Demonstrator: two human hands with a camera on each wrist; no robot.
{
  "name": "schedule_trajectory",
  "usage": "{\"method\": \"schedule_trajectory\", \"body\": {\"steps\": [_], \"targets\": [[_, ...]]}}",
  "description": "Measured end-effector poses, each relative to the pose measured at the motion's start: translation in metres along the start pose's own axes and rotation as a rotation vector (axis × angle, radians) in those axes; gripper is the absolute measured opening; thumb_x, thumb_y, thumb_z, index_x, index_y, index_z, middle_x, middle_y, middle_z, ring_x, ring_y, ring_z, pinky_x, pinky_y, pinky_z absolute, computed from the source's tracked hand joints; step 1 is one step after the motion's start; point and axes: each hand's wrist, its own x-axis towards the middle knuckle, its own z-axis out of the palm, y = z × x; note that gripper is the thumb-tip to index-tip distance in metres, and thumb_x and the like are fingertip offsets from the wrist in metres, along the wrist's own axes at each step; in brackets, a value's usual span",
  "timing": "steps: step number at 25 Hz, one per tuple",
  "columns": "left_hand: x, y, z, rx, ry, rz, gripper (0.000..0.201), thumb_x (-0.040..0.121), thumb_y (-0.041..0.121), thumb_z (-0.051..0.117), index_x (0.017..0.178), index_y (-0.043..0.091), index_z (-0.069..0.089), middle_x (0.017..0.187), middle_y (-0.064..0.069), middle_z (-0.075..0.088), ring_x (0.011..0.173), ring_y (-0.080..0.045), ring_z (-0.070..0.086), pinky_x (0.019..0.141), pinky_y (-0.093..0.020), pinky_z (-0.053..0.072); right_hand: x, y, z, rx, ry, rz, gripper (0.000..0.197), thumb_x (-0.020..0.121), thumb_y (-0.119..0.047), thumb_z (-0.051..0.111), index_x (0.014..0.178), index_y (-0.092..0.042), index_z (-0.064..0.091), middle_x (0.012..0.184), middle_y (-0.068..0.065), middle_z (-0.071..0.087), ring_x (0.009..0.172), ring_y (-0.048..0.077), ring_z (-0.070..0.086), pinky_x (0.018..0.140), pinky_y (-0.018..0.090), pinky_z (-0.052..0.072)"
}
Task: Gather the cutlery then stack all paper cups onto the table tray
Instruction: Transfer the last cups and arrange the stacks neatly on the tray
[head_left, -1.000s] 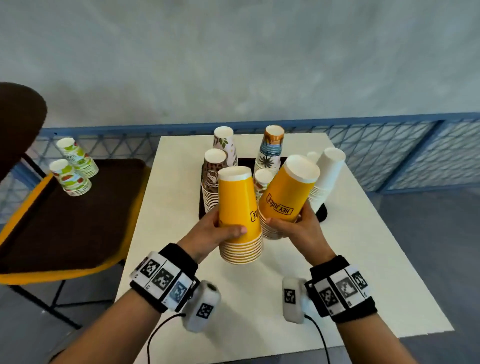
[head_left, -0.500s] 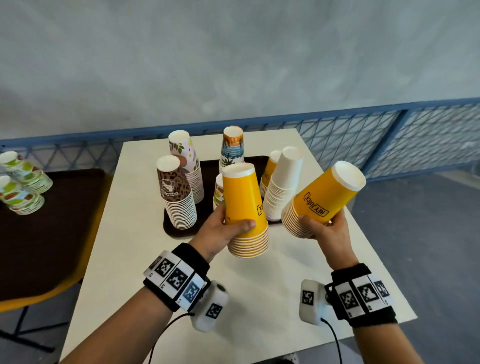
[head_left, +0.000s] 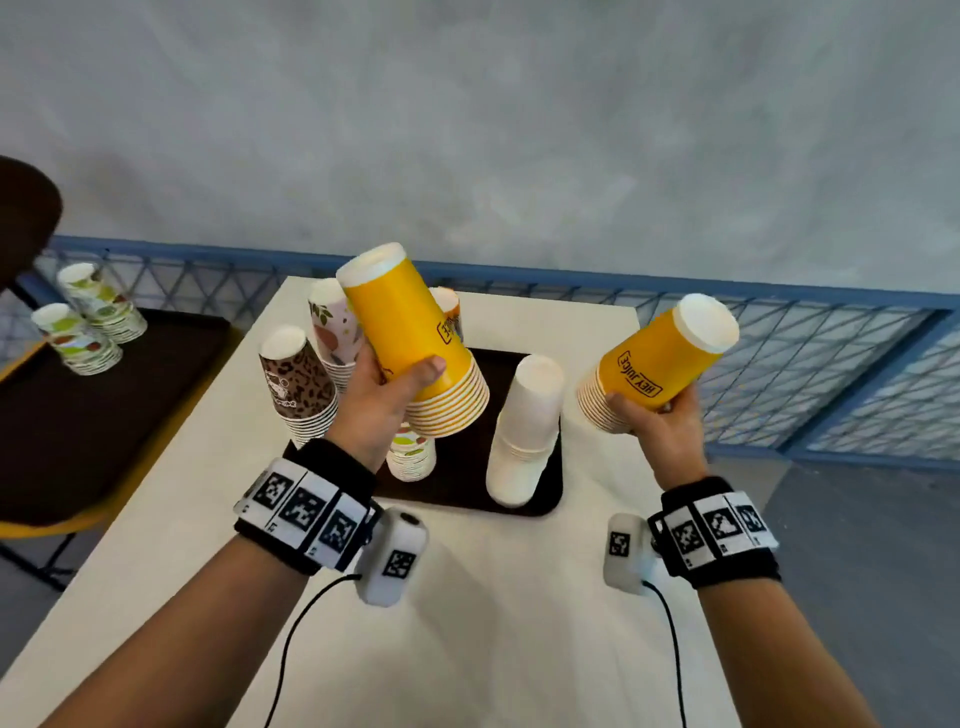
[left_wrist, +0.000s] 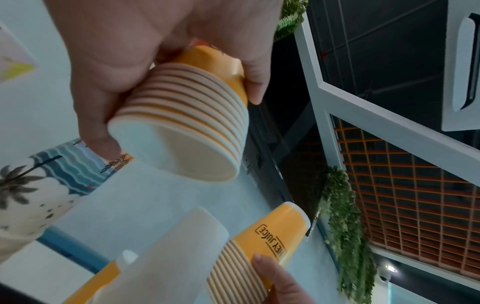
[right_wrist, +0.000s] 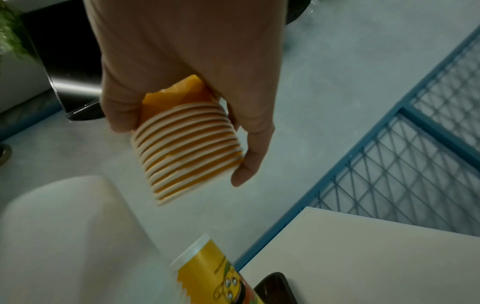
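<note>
Two yellow cup stacks are held in the air above the white worktop, one in each hand. The left hand wraps its fingers and thumb round the left yellow stack, which is upside down: closed bases up, open rims down, its long axis near upright and leaning a little to the left, over the near left part of the dark tray. The right hand grips the right yellow stack, printed HEY JUICE, by its rim end; this stack's long axis slants, base pointing up and to the right, rims down and to the left, and it hangs beyond the tray's right edge, well apart from the other. On the tray stand inverted stacks: a white stack, a leopard-print stack, a leaf-print stack and a short patterned stack. Two green-patterned stacks sit on a brown side table at the left. From the left wrist the hollow open mouth of the left stack shows, which the head view hides, with the right stack below it. From the right wrist only the ribbed rims show under the curled fingers, plus a blue mesh fence.
</note>
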Motion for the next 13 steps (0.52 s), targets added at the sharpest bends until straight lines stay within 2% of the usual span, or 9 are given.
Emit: {"method": "schedule_trajectory", "body": {"steps": [1, 2, 5, 6, 8, 9, 11, 13], "targets": [[0.008, 0.005, 0.007, -0.003, 0.028, 0.016, 0.074, 0.053, 0.032, 0.078, 0.121, 0.029, 0.048, 0.121, -0.001, 0.062, 0.112, -0.025, 0.059, 0.102, -0.053, 0.042, 0.018, -0.002, 0.004, -0.012, -0.033, -0.015, 0.069, 0.067, -0.002, 0.078, 0.126, -0.013, 0.042, 0.112, 0.006, 0.060, 0.096, 0.021, 0.061, 0.092, 0.052, 0.050], [0.018, 0.009, 0.013, 0.008, 0.049, 0.037, 0.073, 0.052, 0.034, 0.079, 0.118, 0.030, 0.048, 0.120, -0.002, 0.062, 0.112, -0.025, 0.060, 0.102, -0.054, 0.043, 0.035, -0.004, 0.009, -0.020, -0.069, -0.032, 0.068, 0.069, 0.000, 0.076, 0.127, -0.012, 0.042, 0.112, 0.005, 0.060, 0.093, 0.015, 0.061, 0.089, 0.046, 0.053], [0.045, 0.019, 0.032, 0.047, 0.053, 0.088, 0.104, 0.038, 0.049, 0.088, 0.128, 0.021, 0.043, 0.125, -0.007, 0.060, 0.114, -0.027, 0.059, 0.100, -0.053, 0.045, 0.074, -0.008, 0.031, -0.052, -0.200, -0.058, 0.068, 0.070, 0.007, 0.073, 0.128, -0.007, 0.041, 0.112, 0.005, 0.059, 0.088, 0.002, 0.059, 0.073, 0.016, 0.054], [0.053, 0.022, 0.036, 0.053, 0.046, 0.094, 0.107, 0.034, 0.054, 0.087, 0.127, 0.024, 0.044, 0.124, -0.005, 0.060, 0.114, -0.026, 0.059, 0.099, -0.051, 0.046, 0.082, -0.007, 0.038, -0.073, -0.246, -0.053, 0.068, 0.070, 0.007, 0.073, 0.129, -0.006, 0.041, 0.111, 0.004, 0.059, 0.087, 0.000, 0.058, 0.068, 0.011, 0.052], [0.067, 0.028, 0.044, 0.065, 0.023, 0.103, 0.101, 0.031, 0.057, 0.086, 0.119, 0.032, 0.044, 0.123, -0.002, 0.060, 0.114, -0.024, 0.058, 0.099, -0.049, 0.046, 0.094, -0.002, 0.048, -0.139, -0.343, -0.017, 0.069, 0.071, 0.006, 0.073, 0.130, -0.009, 0.041, 0.107, -0.001, 0.057, 0.087, -0.001, 0.056, 0.067, 0.010, 0.050], [0.075, 0.030, 0.047, 0.075, 0.015, 0.105, 0.100, 0.031, 0.057, 0.086, 0.118, 0.034, 0.042, 0.125, -0.002, 0.058, 0.115, -0.025, 0.058, 0.099, -0.050, 0.046, 0.099, 0.002, 0.052, -0.173, -0.389, 0.014, 0.069, 0.071, 0.005, 0.073, 0.131, -0.011, 0.040, 0.108, -0.001, 0.057, 0.088, 0.002, 0.056, 0.071, 0.014, 0.048], [0.090, 0.032, 0.051, 0.098, 0.017, 0.099, 0.101, 0.037, 0.052, 0.086, 0.123, 0.034, 0.038, 0.130, -0.005, 0.055, 0.117, -0.026, 0.056, 0.099, -0.052, 0.046, 0.110, 0.010, 0.058, -0.207, -0.464, 0.074, 0.070, 0.072, 0.006, 0.072, 0.132, -0.012, 0.041, 0.113, 0.003, 0.057, 0.098, 0.016, 0.058, 0.080, 0.025, 0.046], [0.105, 0.031, 0.057, 0.117, 0.007, 0.100, 0.100, 0.040, 0.049, 0.085, 0.126, 0.033, 0.035, 0.131, -0.006, 0.054, 0.118, -0.027, 0.056, 0.099, -0.054, 0.046, 0.120, 0.018, 0.063, -0.245, -0.540, 0.091, 0.071, 0.072, 0.007, 0.072, 0.132, -0.012, 0.041, 0.113, 0.004, 0.057, 0.106, 0.023, 0.056, 0.077, 0.023, 0.046]]}}
